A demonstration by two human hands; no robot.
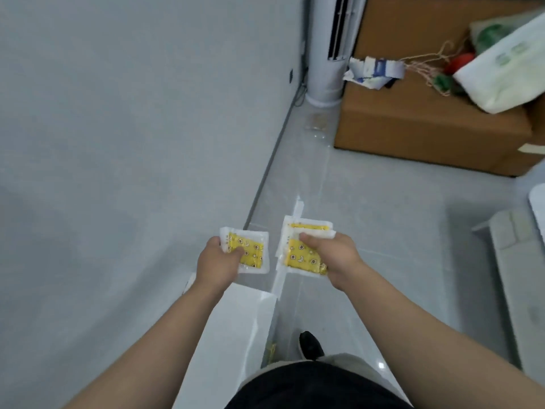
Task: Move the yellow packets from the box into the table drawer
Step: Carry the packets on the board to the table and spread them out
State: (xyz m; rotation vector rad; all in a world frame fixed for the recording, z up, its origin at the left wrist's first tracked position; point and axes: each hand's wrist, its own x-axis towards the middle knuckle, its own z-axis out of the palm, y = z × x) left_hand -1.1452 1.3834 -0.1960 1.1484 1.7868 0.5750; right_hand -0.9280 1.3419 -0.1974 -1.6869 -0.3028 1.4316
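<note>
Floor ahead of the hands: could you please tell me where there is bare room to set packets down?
Bare tile lies between the yellow packets and the cardboard box, bordered left by the baseboard and right by white furniture. The box top is crowded with bags and torn paper.

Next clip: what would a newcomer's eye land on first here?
A yellow packet gripped in the left hand and a stack of yellow packets in the right hand, both held out mid-frame above the floor. Then the brown cardboard box at upper right, a white bag on top.
</note>
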